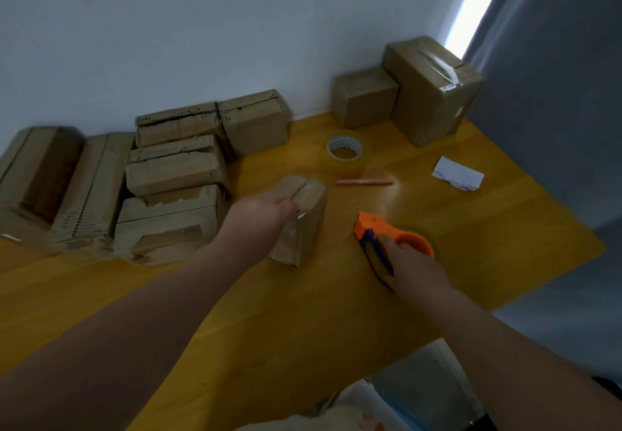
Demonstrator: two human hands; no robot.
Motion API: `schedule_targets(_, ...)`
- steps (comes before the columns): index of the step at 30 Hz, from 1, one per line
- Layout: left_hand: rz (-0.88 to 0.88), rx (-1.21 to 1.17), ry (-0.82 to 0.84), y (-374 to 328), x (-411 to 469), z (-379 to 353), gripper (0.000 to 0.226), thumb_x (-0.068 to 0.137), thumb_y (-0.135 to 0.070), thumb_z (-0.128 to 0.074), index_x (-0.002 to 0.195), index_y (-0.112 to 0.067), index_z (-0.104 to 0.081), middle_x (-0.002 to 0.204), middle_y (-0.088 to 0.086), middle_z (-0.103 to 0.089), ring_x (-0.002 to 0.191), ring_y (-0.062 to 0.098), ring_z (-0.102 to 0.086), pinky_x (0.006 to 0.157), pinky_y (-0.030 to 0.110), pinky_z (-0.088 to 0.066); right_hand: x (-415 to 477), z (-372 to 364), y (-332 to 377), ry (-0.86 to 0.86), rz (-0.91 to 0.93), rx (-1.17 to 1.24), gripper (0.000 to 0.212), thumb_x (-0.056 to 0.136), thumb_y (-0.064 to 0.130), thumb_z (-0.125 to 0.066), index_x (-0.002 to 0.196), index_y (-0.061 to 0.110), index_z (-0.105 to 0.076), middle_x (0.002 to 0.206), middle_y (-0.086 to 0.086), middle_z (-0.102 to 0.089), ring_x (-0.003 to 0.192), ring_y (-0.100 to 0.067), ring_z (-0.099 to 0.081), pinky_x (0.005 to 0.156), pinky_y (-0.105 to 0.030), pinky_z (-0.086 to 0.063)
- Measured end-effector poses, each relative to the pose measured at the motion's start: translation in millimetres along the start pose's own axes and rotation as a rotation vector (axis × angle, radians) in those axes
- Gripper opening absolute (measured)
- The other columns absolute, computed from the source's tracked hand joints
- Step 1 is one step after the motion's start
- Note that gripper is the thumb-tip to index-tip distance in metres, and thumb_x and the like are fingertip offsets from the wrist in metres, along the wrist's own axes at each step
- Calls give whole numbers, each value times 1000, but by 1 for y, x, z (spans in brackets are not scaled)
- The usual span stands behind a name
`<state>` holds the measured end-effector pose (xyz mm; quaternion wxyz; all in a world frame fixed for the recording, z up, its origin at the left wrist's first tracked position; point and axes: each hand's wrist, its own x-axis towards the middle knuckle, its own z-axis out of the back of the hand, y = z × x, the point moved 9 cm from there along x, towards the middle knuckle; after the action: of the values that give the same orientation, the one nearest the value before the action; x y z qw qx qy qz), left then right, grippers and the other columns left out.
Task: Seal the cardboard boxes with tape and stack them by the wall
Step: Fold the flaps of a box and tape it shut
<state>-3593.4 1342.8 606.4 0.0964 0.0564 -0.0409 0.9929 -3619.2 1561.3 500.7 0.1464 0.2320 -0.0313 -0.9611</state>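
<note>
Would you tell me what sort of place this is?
Likely a packing corner: a yellow table against a white wall, cardboard boxes piled along it, a tape roll, and an orange tape dispenser in the right hand; the left hand grips a small box.

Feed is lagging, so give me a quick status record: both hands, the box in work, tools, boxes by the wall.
left hand: on top of the small box, mid-table; grip too blurred to tell
right hand: grips the orange tape dispenser, right of the small box
small box: upright, tape sheen on top
tape roll: flat on the table behind the small box
pen: lying between tape roll and tape dispenser
far right: tall box and smaller box side by side at the wall
left: box pile against the wall
</note>
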Motion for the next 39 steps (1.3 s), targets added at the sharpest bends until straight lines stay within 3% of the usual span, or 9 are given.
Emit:
schedule_targets(4,25,-5,114,-6,20,18,29,91,-5,-49,112,-22,-62,103,0,-60,96,21,-57,77,37,-51,-1,6,2,-3,4,-22,70,96,31,-58,152,28,-16,135,-5,-47,117,-25,-54,84,-35,-49)
schedule_targets(7,4,44,242,-15,28,11,29,91,-5,-52,111,-24,-60,104,-3,-58,97,17,-55,80,32,-51,-2,24,12,-80,50,6,54,94,41,-58,142,24,-39,132,-2,-48,118,-22,-52,91,-34,-49)
schedule_targets(11,-22,83,400,-32,27,-11,35,92,-5,-52,121,-24,-54,115,0,-57,104,18,-55,76,28,-49,-5,36,32,-110,137,197,49,93,39,-60,139,25,-48,136,-1,-49,122,-22,-50,98,-36,-46)
schedule_targets(16,22,8,276,-43,24,-9,48,95,-11,-51,140,-27,-41,133,-1,-51,120,20,-48,90,31,-45,-12,37,52,-118,213,513,48,92,31,-65,138,23,-52,131,0,-59,112,-17,-57,96,-33,-47)
schedule_targets(20,37,-118,72,-40,6,8,55,97,-15,-47,149,-23,-29,156,0,-27,145,19,-18,117,36,-14,-13,38,54,-122,191,692,49,94,29,-62,141,22,-49,126,2,-61,101,-12,-59,88,-27,-48)
schedule_targets(24,25,-256,78,-39,-22,-3,47,100,-31,-42,146,-21,-37,154,-3,-32,145,13,-20,117,27,-12,-10,37,45,-150,119,840,51,94,27,-62,141,20,-48,130,0,-59,107,-11,-55,89,-27,-46)
schedule_targets(28,-45,-163,291,-49,-40,-37,65,99,-50,-34,153,-25,-8,161,-7,-2,147,11,3,115,28,6,-5,25,42,-87,66,999,54,94,26,-63,144,19,-44,139,-2,-54,125,-17,-50,103,-41,-46)
schedule_targets(33,-85,-58,292,-49,-46,-44,74,97,-52,-39,153,-24,2,160,-5,7,147,12,8,113,28,12,-9,17,52,-7,82,1174,46,95,21,-60,140,24,-49,113,14,-59,98,-2,-56,84,-31,-52)
schedule_targets(39,-156,-162,261,-52,-56,-39,64,100,-42,-40,152,-27,-7,158,-12,-1,145,6,5,111,21,11,-9,15,44,-89,79,1101,15,87,27,-71,99,30,-62,106,9,-64,103,-14,-60,91,-43,-54)
